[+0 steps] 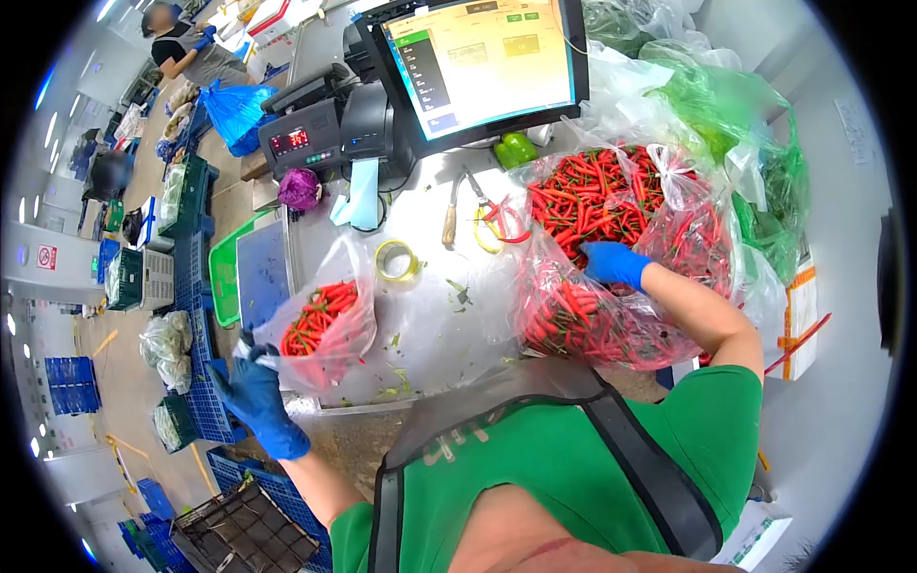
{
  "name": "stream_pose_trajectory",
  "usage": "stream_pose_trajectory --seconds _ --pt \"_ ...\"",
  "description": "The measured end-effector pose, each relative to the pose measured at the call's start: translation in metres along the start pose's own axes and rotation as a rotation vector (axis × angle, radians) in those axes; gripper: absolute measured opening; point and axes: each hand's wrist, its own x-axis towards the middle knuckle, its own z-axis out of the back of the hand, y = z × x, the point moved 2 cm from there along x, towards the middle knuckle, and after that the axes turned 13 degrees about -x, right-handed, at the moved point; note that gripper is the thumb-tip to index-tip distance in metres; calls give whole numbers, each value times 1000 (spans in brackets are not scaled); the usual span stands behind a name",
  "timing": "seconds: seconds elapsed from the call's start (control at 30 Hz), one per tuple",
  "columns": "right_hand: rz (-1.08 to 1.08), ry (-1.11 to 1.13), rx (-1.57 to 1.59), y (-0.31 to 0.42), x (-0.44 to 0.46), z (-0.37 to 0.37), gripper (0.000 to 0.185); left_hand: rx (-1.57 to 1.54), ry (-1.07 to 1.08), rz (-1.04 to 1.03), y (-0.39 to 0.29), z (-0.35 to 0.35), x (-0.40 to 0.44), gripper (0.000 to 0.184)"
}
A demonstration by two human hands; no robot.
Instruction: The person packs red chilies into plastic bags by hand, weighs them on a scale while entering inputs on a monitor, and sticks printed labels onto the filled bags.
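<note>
My left hand, in a blue glove, holds the edge of a clear plastic bag at the table's left front. Red chilies lie inside that bag. On the right, my right hand, also gloved in blue, reaches into a large open plastic bag full of red chilies. Its fingertips are hidden among the chilies, so what they hold cannot be made out. Loose chilies lie beside scissors with yellow handles.
A monitor and a scale display stand at the back. A tape roll, a knife, a purple cabbage and a green pepper are on the metal table. Another person stands far left.
</note>
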Motion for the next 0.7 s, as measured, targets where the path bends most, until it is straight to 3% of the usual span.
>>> stream_pose_trajectory --seconds 0.07,0.17,0.23,0.37,0.4,0.43,0.5,0.53,0.63,0.7 --pt "12 -92 35 0 -2 11 63 -22 36 -65 -3 -13 6 64" --pt "37 -192 37 6 0 -7 55 56 -81 -55 -10 7 -13 59" --pt "66 -216 -20 9 6 -30 51 9 -315 -51 1 48 -25 53" --pt "44 -143 88 4 -9 -2 49 127 -208 -40 8 95 -53 44" --pt "4 -323 125 0 -9 0 54 140 -186 -48 8 93 -57 43" --pt "55 -238 136 2 -6 -2 57 174 -313 -79 11 95 -61 42" --pt "155 -80 164 10 0 -9 64 227 -281 -18 17 91 -61 41" --pt "164 -138 186 10 7 -19 73 213 -296 -18 22 83 -59 40" --pt "180 3 482 -14 8 -23 75 391 -304 -23 27 83 -58 41" --pt "242 -52 371 -26 9 -28 70 439 -398 -57 31 70 -65 39"
